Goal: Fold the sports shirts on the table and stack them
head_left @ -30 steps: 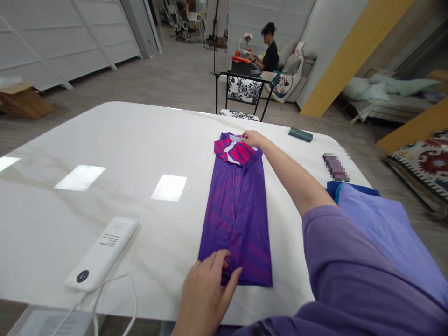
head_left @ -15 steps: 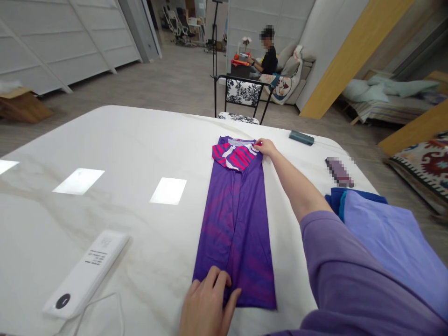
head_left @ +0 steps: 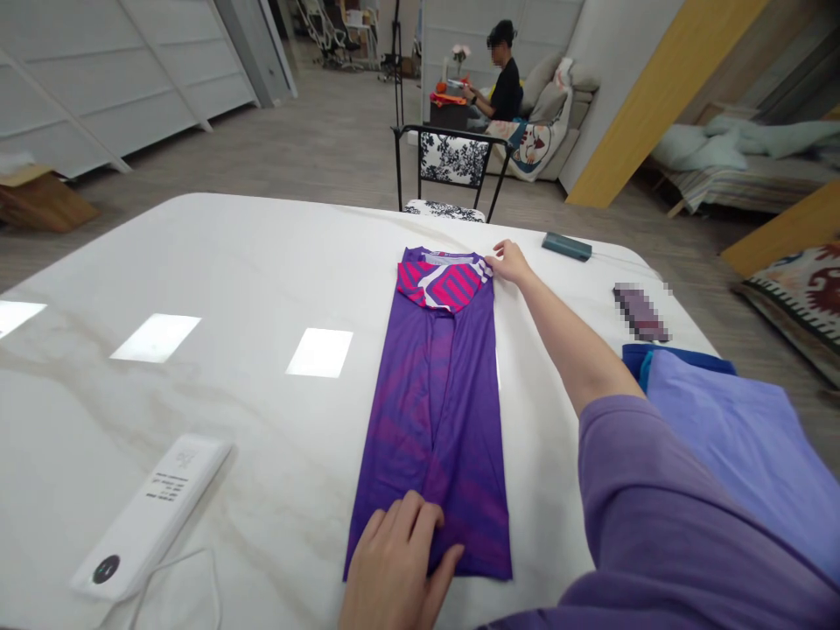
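A purple shirt (head_left: 410,411) lies on the table, folded into a long narrow strip. Its collar is at the far end, where a pink, purple and white patterned sleeve (head_left: 439,285) is laid across it. My left hand (head_left: 394,560) rests on the near end of the shirt, fingers loosely bent and thumb apart. At the far right corner, by the collar, is my right hand (head_left: 512,262); its fingertips touch the shirt's edge and look parted, not gripping the cloth.
On the white table (head_left: 229,262) are a white power strip (head_left: 154,516) with a cable, a dark green case (head_left: 567,247), a blurred phone-like object (head_left: 640,311) and folded blue clothes (head_left: 722,420). A chair (head_left: 452,166) stands beyond; a person (head_left: 505,87) sits farther back.
My right hand has let go of the sleeve's corner and shifted slightly to the shirt's edge. The sleeve lies flatter. My left hand stays on the near end; the view has shifted a little.
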### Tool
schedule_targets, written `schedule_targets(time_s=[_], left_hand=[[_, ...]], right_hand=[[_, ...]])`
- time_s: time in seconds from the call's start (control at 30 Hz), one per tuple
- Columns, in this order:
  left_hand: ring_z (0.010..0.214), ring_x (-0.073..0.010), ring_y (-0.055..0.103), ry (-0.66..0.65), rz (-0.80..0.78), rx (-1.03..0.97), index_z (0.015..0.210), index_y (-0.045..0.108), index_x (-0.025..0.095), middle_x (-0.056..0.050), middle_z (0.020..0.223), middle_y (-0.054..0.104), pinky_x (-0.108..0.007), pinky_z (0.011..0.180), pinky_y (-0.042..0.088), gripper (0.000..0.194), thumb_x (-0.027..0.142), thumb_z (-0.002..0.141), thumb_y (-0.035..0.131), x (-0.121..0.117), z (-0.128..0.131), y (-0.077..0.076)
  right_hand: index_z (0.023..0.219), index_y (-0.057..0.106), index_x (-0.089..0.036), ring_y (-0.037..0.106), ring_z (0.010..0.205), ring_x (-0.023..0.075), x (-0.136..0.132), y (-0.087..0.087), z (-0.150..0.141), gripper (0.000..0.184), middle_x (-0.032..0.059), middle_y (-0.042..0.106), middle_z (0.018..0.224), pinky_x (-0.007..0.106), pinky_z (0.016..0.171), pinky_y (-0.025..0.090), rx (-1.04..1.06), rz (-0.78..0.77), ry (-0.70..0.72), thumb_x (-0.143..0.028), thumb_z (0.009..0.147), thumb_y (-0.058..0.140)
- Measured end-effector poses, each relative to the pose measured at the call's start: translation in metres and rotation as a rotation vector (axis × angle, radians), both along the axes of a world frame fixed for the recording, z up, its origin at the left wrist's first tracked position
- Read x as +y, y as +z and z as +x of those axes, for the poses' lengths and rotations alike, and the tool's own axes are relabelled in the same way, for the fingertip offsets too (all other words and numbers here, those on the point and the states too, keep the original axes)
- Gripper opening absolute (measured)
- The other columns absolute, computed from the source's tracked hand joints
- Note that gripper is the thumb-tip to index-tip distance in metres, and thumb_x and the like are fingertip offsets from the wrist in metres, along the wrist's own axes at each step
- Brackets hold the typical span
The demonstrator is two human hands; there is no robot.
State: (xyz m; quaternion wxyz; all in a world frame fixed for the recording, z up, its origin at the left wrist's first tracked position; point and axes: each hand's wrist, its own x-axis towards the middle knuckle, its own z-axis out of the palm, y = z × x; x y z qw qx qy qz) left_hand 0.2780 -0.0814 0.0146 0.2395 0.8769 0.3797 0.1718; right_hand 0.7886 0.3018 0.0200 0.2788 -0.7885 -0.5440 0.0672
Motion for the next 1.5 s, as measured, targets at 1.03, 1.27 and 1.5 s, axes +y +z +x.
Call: schedule_targets(time_s=[1.03, 1.27, 1.5], left_hand=[[0.112, -0.0270, 0.073, -0.080, 0.109, -0.040, 0.129, 0.077, 0.026, -0.009, 0.124, 0.078, -0.045, 0.099, 0.061, 0.027, 0.018, 0.110, 0.060, 0.025, -0.071, 0.022], [0.145, -0.0323, 0.067, -0.242, 0.184, 0.039, 0.148, 0.073, 0.024, -0.012, 0.151, 0.074, -0.053, 0.121, 0.054, 0.039, 0.023, 0.110, 0.065, 0.011, -0.127, 0.011], [0.141, -0.0287, 0.071, -0.300, 0.249, 0.042, 0.152, 0.071, 0.026, -0.009, 0.151, 0.076, -0.049, 0.119, 0.057, 0.046, 0.014, 0.109, 0.060, 0.013, -0.149, 0.008]], right_hand=[[0.122, 0.076, -0.027, 0.076, 0.098, 0.0210, -0.382, 0.057, -0.219, 0.014, 0.0049, 0.078, 0.116, 0.034, 0.088, 0.056, -0.115, -0.132, 0.787, -0.035, 0.112, 0.070], [0.139, 0.076, -0.031, 0.077, 0.121, 0.0299, -0.527, 0.019, -0.248, 0.031, 0.0097, 0.079, 0.137, 0.049, 0.102, 0.064, -0.107, -0.071, 0.613, -0.030, 0.108, 0.073], [0.145, 0.074, -0.028, 0.079, 0.122, 0.0278, -0.536, 0.016, -0.251, 0.045, 0.0086, 0.079, 0.143, 0.044, 0.097, 0.061, -0.332, -0.052, 0.629, -0.013, 0.104, 0.065]])
